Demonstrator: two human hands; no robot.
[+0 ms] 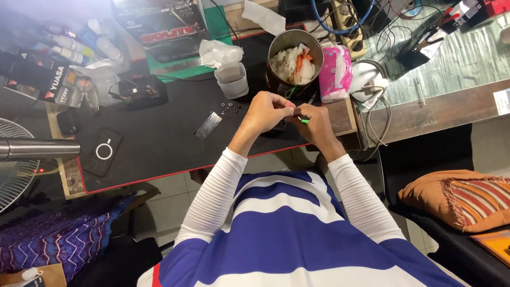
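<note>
Cluttered black mat (159, 133) holds both hands meeting at centre, left hand (264, 112) pinching something too small to tell while right hand (314, 123) grips a green-tipped tool (303, 120) against it, tin (295, 56) at twelve o'clock.

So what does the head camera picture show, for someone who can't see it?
A person's left hand and right hand pinch a small green-tipped tool together over a black desk mat, near a metal tin of scraps and a small metal plate.
</note>
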